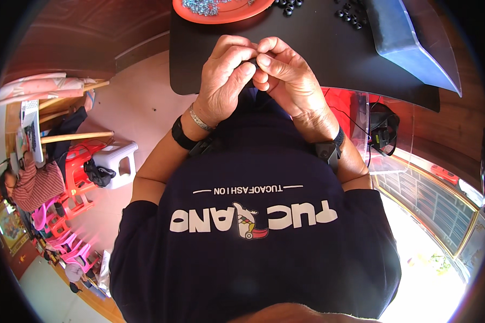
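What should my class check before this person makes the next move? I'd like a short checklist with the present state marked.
1. Left hand and right hand close together over the black table's near edge: ok.
2. Item between the fingertips identified: cannot tell, the fingers hide it.
3. Silvery pieces on the orange-red plate: ok.
4. Small black round pieces gathered in a container: not ok, loose on the table.
5. Bluish bin's contents: cannot tell.

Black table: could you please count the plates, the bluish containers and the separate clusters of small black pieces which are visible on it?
Orange plate: 1
Bluish container: 1
Clusters of small black pieces: 2
Total: 4
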A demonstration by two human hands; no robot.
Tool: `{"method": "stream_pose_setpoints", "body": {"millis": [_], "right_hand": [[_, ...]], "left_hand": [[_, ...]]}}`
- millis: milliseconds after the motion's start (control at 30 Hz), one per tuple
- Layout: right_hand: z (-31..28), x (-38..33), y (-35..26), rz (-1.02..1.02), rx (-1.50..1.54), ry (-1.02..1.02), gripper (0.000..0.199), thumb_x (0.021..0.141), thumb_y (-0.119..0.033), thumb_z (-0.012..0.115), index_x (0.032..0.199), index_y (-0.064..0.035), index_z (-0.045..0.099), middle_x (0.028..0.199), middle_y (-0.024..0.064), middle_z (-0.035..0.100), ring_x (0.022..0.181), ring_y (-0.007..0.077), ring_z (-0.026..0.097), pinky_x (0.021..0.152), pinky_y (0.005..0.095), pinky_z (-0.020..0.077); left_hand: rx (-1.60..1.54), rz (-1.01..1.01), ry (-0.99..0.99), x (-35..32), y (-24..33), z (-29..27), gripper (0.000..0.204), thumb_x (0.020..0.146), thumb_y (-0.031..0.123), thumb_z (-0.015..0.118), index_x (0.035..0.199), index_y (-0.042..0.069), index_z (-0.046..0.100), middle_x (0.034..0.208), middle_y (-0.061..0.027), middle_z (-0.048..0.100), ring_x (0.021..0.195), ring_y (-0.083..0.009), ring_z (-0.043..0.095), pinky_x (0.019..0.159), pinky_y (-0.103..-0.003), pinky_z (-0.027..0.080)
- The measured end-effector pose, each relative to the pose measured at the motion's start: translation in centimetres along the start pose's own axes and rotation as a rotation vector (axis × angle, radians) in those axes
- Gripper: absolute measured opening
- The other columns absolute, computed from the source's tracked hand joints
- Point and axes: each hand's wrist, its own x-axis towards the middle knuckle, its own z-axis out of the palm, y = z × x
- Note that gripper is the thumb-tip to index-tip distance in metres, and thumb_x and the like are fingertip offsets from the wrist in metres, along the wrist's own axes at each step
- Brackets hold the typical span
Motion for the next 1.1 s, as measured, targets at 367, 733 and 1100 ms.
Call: {"method": "stream_pose_setpoints", "body": {"millis": [367,733,1100], "right_hand": [[0.6,0.3,0.3,0.025,-0.118,0.116,0.02,0.09,-0.02,0.061,0.098,-0.0027,0.056,0.079,0.0035,0.059,0.066,0.011,0.056,0.06,0.0245,0.0458],[1.6,0.0,-0.4,0.131,-0.369,0.108,0.03,0.095,-0.032,0.051,0.092,-0.003,0.057,0.078,0.0023,0.057,0.063,0.0093,0.051,0.055,0.0216,0.0411],[1.4,-0.4,-0.1,0.107,-0.372,0.122,0.026,0.096,-0.028,0.052,0.091,-0.0026,0.056,0.073,0.0005,0.053,0.057,0.0084,0.05,0.05,0.0211,0.0399]], "left_hand": [[-0.077,-0.096,0.002,-0.1,0.1,-0.3,0.016,0.093,0.005,0.046,0.099,-0.006,0.055,0.106,-0.009,0.049,0.076,-0.0099,0.055,0.071,-0.025,0.048],[0.083,0.004,0.045,-0.1,-0.6,-0.4,0.021,0.094,0.01,0.046,0.104,-0.004,0.058,0.113,-0.0119,0.05,0.096,-0.0167,0.054,0.084,-0.028,0.046],[-0.097,-0.058,-0.031,-0.4,-0.6,-0.3,0.017,0.095,0.007,0.045,0.103,-0.003,0.056,0.107,-0.0116,0.052,0.086,-0.014,0.055,0.076,-0.027,0.048]]}}
